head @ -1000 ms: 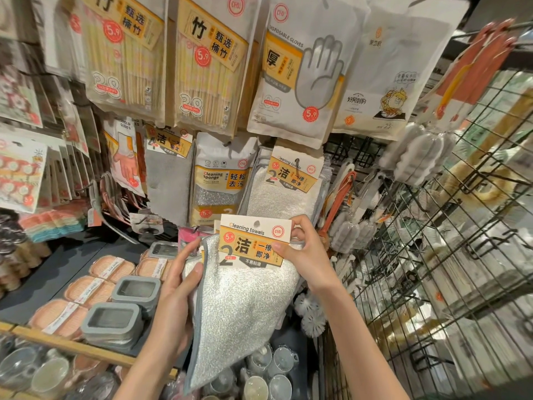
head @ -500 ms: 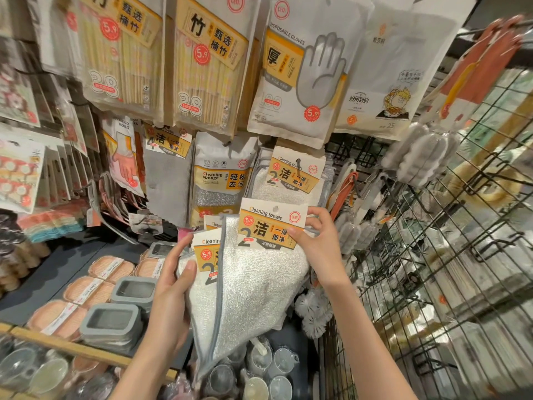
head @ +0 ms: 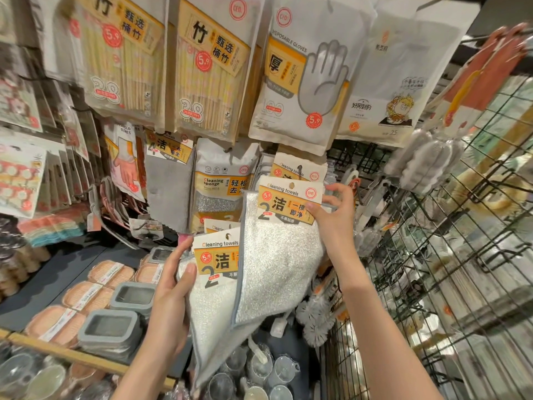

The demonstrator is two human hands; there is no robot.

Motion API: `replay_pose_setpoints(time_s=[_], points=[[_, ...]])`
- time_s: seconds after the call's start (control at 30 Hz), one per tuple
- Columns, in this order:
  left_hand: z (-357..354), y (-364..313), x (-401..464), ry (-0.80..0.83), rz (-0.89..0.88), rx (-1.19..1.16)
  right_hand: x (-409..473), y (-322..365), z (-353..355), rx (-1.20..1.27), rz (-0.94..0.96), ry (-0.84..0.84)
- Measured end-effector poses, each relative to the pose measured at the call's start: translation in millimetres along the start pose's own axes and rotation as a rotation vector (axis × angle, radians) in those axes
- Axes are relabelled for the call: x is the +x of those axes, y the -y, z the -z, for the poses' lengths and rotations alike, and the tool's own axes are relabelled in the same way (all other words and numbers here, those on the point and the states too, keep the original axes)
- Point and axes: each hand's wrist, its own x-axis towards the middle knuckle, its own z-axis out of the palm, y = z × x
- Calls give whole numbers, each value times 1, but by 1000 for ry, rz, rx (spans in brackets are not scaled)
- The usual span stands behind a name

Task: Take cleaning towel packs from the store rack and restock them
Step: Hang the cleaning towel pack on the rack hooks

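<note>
Right hand (head: pixel 331 220) pinches the header card of a cleaning towel pack (head: pixel 277 255), thumb on the card's lower right corner, fingers curled round its right edge; pack sits centre frame, raised just below the hanging pack (head: pixel 297 168) of the same kind on the rack, its cloth drooping down-left from the card. Left hand (head: pixel 170 298) grips a second towel pack (head: pixel 210 284) at lower centre, thumb pressed on the card's left edge, fingers curled behind the cloth; a third card (head: pixel 220 226) peeks out just behind it. Raised pack overlaps the right part of the left-hand pack, the two touching. Containers: grey rectangular boxes (head: pixel 111 332) at lower left are stacked on the dark shelf (head: pixel 57 269); what they hold cannot be told. Beside them lie round tan items in clear wrap (head: pixel 78 295). Bottom centre: clear cups (head: pixel 259 368) packed close together, under the drooping cloth. Rack above, upper half of frame: two bamboo chopstick packs (head: pixel 207 67), a disposable gloves pack (head: pixel 305 76), a white bag pack (head: pixel 398 76). Middle row: grey cloth pack (head: pixel 168 183), cleaning sponge pack (head: pixel 222 183). Right side: black wire grid (head: pixel 447 255) with white bottle brushes (head: pixel 421 166) hung on it; more brushes (head: pixel 317 316) just below the right wrist. Left edge is blurred, hanging card packs only.
</note>
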Motion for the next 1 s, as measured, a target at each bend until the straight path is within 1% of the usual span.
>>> replay_pose_setpoints(time_s=[0.3,0.5,0.6,0.7,0.87,1.0], points=[[0,0,3,-2,9,-1,26,-1,-9,-1,43,-82],[3,0,6,-13,8,1,39,-15,-10,-87,57,-176],[3,1,7,-16,14,-5,47,-21,-11,-148,39,-145],[2,0,7,-16,17,-6,53,-27,-14,-110,8,-102],[3,-2,6,-14,19,-1,62,-33,-15,-194,29,-68],[4,-2,4,-21,21,2,60,-31,-14,-223,27,17]])
